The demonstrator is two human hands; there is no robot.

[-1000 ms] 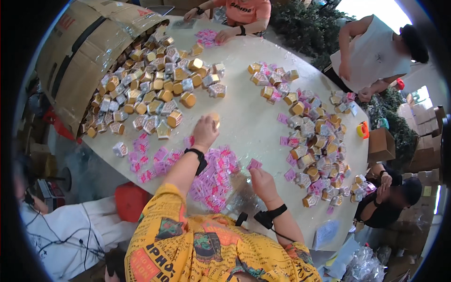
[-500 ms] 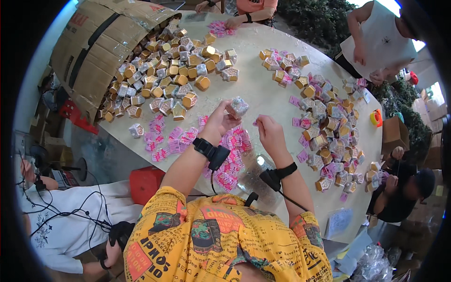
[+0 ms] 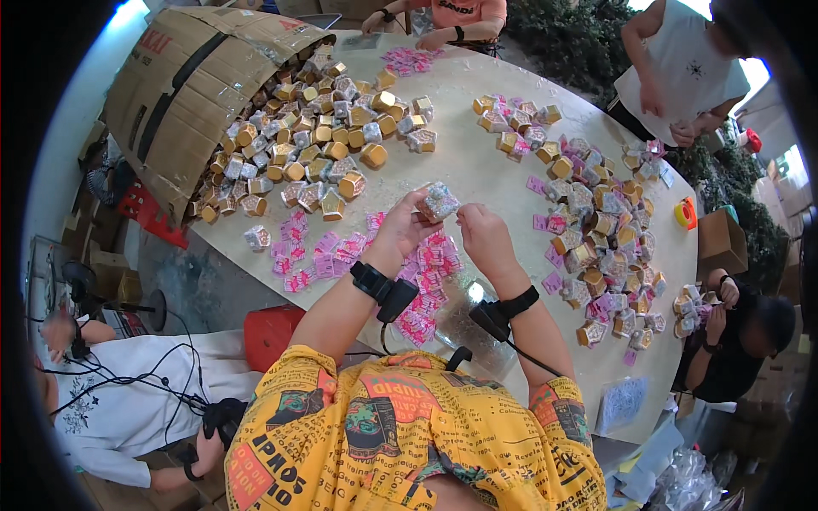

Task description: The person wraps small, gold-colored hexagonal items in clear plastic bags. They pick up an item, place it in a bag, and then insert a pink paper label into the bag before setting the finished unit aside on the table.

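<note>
A small glittery white, house-shaped ornament sits in my left hand, gripped by its fingers over the middle of the table. My right hand is closed in a pinch beside the ornament's right side; whatever is between its fingertips is too small to make out. Below my hands lie many pink printed tags, spread across the table's near edge. Between my forearms a clear plastic tray or bag rests on the tabletop, its contents unclear.
A large cardboard box lies tipped at far left, with gold-and-white ornaments spilling out. Ornaments with pink tags cover the right side, near a yellow tape roll. Several other people sit or stand around the white table.
My right hand has moved slightly left, up to the ornament. The ornament has turned and shifted a little right in my left hand. The whole view has shifted slightly.
</note>
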